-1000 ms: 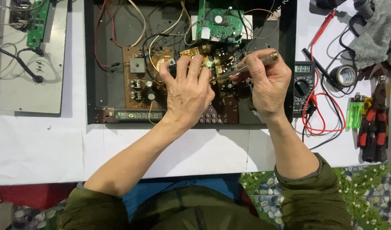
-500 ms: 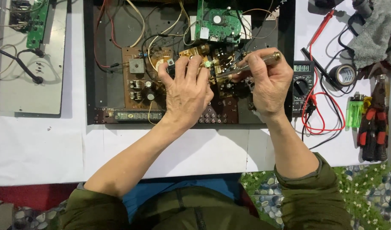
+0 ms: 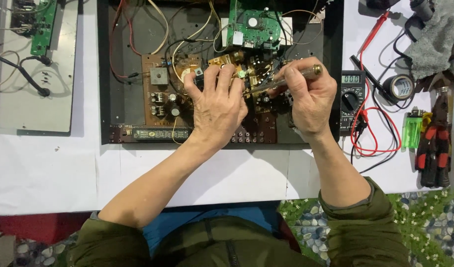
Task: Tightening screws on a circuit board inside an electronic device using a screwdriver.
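Barely anything has shifted over the last second: both hands sit in the same spot over the brown circuit board (image 3: 160, 96) inside the open black chassis (image 3: 104, 74), so by my judgement the work is a fine, steady contact job held in place rather than a move between spots. Fingers of the right hand (image 3: 308, 101) are clamped together round a slim metal-bodied tool (image 3: 291, 76), either a soldering iron or a precision driver; which one cannot be told from this view. Its long axis lies nearly level across the picture, slightly tilted, with the butt end up and to the right, just past the knuckles, and the working tip pointing left and a little down toward the crowded components at the middle of the board, where it meets the left hand's fingertips. The left hand (image 3: 217, 111) lies palm down on the board, fingers spread and bent, pressing or steadying parts near a small green-lit spot; whether they pinch anything is hidden. Above sits a green circuit board (image 3: 251, 24). On the white tabletop (image 3: 49, 168) to the right lie a multimeter (image 3: 352, 96) with red leads, a roll of black tape (image 3: 401, 86), a green lighter (image 3: 411, 131) and red-handled pliers (image 3: 432, 148)
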